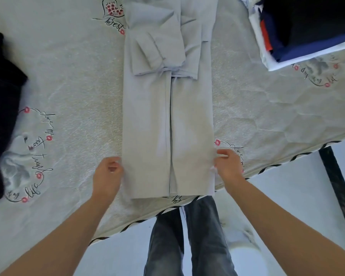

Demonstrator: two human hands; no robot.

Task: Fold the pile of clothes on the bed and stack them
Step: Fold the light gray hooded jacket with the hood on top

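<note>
On my far left a dark heap of clothes (2, 108) still waits on the bed (72, 80), and near it the sheet's print reads "life" in looping script, with other words I can't make out at this angle. My left hand (108, 174) is at the left edge of the pale blue shirt (167, 120), near its bottom hem; the fingers are curled in against the cloth and look to be pinching the edge, though the thumb side is hidden from me. The shirt lies in the middle of the bed as a long narrow strip, both sides turned in to meet down the centre and the sleeves laid back across the upper part. My right hand (228, 166) pinches the right edge at the same height. For the fold I judge comes next, bringing the hem up toward the collar, I should keep both grips level, lift together so the centre flaps don't spill open, and lay the hem square before smoothing. Above the shirt's left shoulder the sheet reads "Best" under a heart. At the far right sits the finished stack (307, 36) of navy, white and orange pieces.
</note>
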